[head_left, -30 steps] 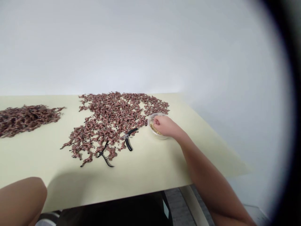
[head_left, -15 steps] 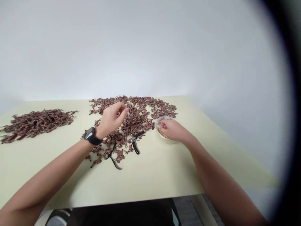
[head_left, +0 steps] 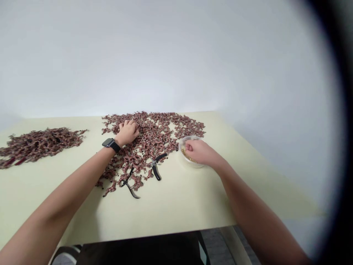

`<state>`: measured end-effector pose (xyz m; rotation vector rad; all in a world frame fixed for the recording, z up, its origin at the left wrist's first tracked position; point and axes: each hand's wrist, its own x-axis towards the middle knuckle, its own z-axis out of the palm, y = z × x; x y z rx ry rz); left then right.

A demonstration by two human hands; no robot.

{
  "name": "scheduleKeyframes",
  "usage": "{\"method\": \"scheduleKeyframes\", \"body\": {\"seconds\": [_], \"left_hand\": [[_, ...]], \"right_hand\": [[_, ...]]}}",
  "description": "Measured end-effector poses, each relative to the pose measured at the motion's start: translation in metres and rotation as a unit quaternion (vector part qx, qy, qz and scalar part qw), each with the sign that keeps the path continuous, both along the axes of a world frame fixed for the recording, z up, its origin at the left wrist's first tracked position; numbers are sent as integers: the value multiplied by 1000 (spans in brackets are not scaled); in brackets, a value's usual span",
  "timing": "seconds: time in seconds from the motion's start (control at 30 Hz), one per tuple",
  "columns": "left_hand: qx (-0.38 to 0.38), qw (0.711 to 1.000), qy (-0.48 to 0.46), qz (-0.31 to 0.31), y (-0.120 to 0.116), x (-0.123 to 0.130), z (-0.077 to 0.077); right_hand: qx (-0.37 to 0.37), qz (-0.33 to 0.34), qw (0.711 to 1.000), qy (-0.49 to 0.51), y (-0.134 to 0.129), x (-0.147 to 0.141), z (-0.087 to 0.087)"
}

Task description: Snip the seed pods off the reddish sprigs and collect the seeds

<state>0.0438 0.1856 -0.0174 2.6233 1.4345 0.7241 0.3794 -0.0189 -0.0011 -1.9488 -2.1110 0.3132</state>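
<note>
My left hand (head_left: 127, 132), with a black smartwatch (head_left: 111, 144) at the wrist, is down on a wide spread of small brown animal-shaped figures (head_left: 157, 136). Its fingers are curled, and the tips are hidden among the figures. Over at the right, my right hand (head_left: 200, 151) is closed inside a round whitish plastic tub (head_left: 194, 165) with tiny gold-coloured pieces (head_left: 188, 156) in it. Whatever its fingers pinch cannot be made out. Black-handled pliers (head_left: 156, 166) lie at the spread's near edge, beside a second dark-handled tool (head_left: 131, 187).
A separate heap of similar brown figures (head_left: 41, 145) lies at the left of the pale yellow table (head_left: 171, 209). A plain light wall (head_left: 165, 55) rises behind the table. Below the front edge something black (head_left: 140, 252) shows.
My left hand has gone from hovering above the figures, thumb and fingers curved, down onto them, slightly leftward. My right hand stays in the tub. The view has shifted slightly.
</note>
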Motion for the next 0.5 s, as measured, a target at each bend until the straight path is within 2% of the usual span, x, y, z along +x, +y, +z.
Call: {"method": "scheduleKeyframes", "body": {"seconds": [0.2, 0.27, 0.33, 0.4, 0.5], "left_hand": [[43, 997, -52, 29, -23, -3, 21], [-12, 996, -87, -4, -41, -7, 29], [-100, 987, -112, -52, -66, -11, 33], [-160, 974, -135, -89, -96, -13, 32], [-224, 946, -207, -113, -138, -11, 25]], "right_hand": [[11, -1, 1000, 4, -1, -4, 5], [18, -7, 1000, -9, -4, -8, 7], [28, -11, 999, -24, -6, -13, 9], [43, -19, 998, -34, -9, -16, 11], [81, -53, 994, -43, -12, -20, 15]]}}
